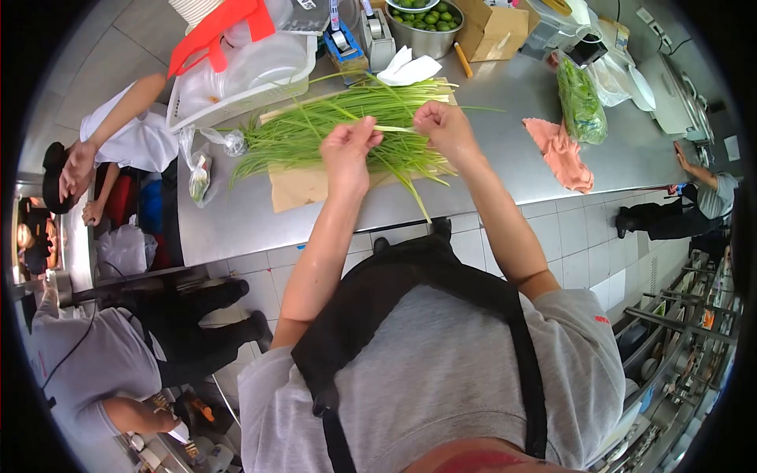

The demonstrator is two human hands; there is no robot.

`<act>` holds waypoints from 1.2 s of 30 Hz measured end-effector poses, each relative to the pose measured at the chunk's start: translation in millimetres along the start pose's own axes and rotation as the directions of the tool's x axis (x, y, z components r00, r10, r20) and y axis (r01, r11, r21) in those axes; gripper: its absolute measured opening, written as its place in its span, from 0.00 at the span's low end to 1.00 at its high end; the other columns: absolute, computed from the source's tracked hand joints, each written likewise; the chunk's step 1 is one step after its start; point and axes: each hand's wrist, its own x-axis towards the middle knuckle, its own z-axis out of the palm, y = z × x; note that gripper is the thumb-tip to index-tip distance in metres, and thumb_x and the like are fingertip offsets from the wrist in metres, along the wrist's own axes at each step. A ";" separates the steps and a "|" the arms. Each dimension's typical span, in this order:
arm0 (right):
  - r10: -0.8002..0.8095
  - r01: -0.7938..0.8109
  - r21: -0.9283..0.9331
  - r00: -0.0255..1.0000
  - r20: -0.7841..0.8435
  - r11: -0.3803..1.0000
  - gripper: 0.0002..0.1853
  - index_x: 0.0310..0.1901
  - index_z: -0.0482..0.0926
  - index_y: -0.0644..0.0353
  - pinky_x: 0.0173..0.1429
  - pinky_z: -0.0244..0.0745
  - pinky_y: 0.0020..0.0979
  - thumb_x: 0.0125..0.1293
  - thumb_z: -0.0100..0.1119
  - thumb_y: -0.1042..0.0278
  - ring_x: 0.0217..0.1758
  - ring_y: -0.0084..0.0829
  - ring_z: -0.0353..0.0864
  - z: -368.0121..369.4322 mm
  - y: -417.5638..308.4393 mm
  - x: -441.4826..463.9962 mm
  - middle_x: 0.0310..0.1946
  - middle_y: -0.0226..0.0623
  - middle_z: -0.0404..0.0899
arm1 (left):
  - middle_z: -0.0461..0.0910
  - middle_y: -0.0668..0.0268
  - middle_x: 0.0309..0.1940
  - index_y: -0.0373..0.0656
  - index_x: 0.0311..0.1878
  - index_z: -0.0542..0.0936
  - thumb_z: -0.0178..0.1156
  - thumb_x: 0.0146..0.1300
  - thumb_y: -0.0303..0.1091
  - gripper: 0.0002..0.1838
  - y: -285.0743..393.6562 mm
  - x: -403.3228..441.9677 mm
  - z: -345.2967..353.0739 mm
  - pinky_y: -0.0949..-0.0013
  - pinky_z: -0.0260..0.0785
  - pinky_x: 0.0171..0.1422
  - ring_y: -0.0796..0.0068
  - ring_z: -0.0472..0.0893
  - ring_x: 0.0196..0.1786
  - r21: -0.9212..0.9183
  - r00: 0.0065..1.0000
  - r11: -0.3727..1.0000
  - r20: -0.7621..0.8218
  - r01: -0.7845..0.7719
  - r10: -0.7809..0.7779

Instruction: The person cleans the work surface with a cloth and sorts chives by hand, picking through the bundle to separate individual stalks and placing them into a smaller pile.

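Both hands hold a pale, thin chive stalk, stretched between them above the pile. My left hand pinches its left end with thumb and fingertips. At the other end, my right hand has its fingers closed on the stalk. Beneath them a loose heap of long green chives lies on brown paper. Some blades stick out past the near edge of the paper.
Left of the chives lies a small plastic bag; behind stands a white basket. A bowl of green limes and a cardboard box are at the back. Right are a pink cloth and bagged greens. Other people stand nearby.
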 end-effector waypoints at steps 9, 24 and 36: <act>-0.375 0.258 -0.750 0.927 0.015 0.609 0.08 0.33 0.77 0.56 0.35 0.70 0.32 0.49 0.55 0.73 0.29 0.39 0.77 -46.4 -4.7 59.4 0.25 0.41 0.77 | 0.77 0.59 0.33 0.40 0.34 0.73 0.52 0.60 0.31 0.05 55.1 5.8 -41.2 0.68 0.74 0.40 0.66 0.78 0.37 -0.126 0.955 0.949 0.015 -0.291 0.295; -0.352 0.294 0.222 0.887 0.299 0.930 0.03 0.29 0.77 0.63 0.36 0.67 0.20 0.54 0.58 0.74 0.28 0.17 0.71 16.5 -46.1 34.7 0.23 0.27 0.76 | 0.78 0.59 0.31 0.39 0.33 0.72 0.55 0.59 0.32 0.06 48.9 4.9 -31.8 0.70 0.74 0.38 0.67 0.79 0.36 -0.124 0.977 0.969 -0.022 -0.215 0.214; -0.393 0.350 -0.462 0.919 0.003 0.815 0.05 0.30 0.75 0.63 0.32 0.68 0.25 0.50 0.58 0.74 0.24 0.24 0.73 -33.9 -18.9 71.1 0.21 0.36 0.75 | 0.77 0.57 0.33 0.40 0.32 0.71 0.52 0.61 0.32 0.06 60.1 13.5 -75.6 0.65 0.74 0.42 0.65 0.78 0.39 -0.262 0.971 0.939 -0.138 -0.225 0.194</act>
